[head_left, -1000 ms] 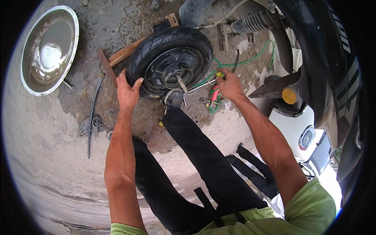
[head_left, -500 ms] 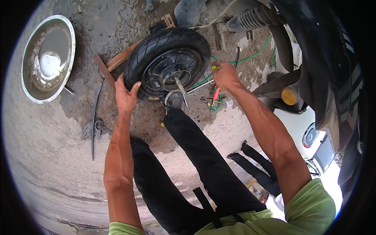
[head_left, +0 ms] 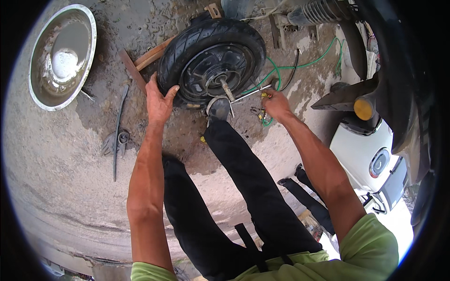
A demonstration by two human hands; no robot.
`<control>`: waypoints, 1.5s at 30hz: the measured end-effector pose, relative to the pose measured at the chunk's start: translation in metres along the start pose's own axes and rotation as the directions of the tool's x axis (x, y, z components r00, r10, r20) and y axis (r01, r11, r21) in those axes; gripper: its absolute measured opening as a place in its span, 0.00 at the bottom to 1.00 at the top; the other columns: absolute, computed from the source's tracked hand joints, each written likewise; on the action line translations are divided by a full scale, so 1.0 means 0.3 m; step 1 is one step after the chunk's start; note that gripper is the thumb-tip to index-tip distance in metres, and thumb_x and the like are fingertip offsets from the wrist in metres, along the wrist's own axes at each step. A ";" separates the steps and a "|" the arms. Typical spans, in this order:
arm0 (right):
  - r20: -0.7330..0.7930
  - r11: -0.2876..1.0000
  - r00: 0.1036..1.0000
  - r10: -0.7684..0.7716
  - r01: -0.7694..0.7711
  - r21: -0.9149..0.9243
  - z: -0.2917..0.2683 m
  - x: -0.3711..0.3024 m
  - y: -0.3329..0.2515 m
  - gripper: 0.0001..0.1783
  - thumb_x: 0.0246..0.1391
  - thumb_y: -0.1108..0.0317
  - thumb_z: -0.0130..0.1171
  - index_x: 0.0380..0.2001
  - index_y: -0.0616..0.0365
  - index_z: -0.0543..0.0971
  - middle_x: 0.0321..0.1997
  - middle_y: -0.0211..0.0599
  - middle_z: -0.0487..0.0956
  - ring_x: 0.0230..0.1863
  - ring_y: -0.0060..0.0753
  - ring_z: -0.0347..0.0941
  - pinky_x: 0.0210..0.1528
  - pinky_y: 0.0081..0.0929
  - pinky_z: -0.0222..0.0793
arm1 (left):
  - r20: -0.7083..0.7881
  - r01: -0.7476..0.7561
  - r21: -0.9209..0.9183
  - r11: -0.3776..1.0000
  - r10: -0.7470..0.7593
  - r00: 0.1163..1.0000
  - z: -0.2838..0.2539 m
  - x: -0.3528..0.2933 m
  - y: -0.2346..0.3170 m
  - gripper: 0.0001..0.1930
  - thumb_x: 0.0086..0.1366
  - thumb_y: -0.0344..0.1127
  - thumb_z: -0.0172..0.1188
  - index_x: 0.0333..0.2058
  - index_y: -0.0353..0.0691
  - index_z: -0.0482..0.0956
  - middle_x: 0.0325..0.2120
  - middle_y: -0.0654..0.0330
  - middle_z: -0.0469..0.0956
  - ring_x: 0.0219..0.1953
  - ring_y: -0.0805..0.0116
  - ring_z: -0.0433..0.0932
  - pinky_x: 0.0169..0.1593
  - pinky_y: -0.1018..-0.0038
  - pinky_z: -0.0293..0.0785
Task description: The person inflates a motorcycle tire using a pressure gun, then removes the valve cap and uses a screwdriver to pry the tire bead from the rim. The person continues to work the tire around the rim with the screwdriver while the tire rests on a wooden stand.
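Note:
A black scooter wheel point(head_left: 211, 65), with a tyre, a dark hub and a protruding metal axle, is propped up ahead of me. My left hand point(head_left: 160, 100) grips the tyre's left edge, thumb on the near side and fingers partly hidden behind it. To the right of the wheel, my right hand point(head_left: 277, 105) is closed on a small yellow piece point(head_left: 265, 95) whose kind I cannot make out. A silver metal rod point(head_left: 251, 94) with a crossbar lies between that hand and my shoe point(head_left: 218, 108). Beside the hand runs a green hose point(head_left: 280, 75).
A metal basin point(head_left: 86, 70) of murky water stands at left. A flat bar point(head_left: 117, 136) and a grey glove point(head_left: 108, 144) lie below it. Wooden pieces point(head_left: 149, 61) sit behind the wheel. The dark scooter body point(head_left: 398, 84) overhangs the right; another person's legs point(head_left: 309, 201) and a white vehicle point(head_left: 363, 150) are beyond.
My right hand has moved down, away from the tyre, over where a red-handled tool lay, still with the yellow piece. My left hand stays on the tyre. The view has shifted slightly.

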State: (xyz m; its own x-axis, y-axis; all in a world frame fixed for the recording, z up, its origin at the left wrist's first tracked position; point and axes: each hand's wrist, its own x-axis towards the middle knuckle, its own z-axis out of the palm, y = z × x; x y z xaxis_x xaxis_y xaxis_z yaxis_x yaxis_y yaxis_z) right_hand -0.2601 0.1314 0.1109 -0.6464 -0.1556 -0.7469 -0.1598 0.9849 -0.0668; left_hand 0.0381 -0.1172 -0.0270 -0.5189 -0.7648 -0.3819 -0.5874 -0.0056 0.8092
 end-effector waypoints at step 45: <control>0.139 0.995 0.988 -0.060 0.070 -0.069 -0.043 0.201 0.029 0.25 0.56 0.67 0.64 0.56 0.65 0.87 0.46 0.57 0.90 0.46 0.50 0.88 0.52 0.39 0.81 | -0.016 0.652 0.161 0.741 -0.659 0.752 0.229 -0.179 0.023 0.44 0.57 0.47 0.83 0.59 0.35 0.62 0.56 0.36 0.80 0.58 0.31 0.80 0.58 0.43 0.77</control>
State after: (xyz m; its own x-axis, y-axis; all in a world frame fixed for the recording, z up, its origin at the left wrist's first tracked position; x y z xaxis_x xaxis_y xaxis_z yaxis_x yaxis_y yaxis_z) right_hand -0.3101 0.1294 0.0737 -0.5258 -0.2021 -0.8262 -0.2561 0.9639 -0.0728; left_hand 0.0193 -0.0320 -0.0315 0.0063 -0.5816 -0.8134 -0.8736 -0.3990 0.2785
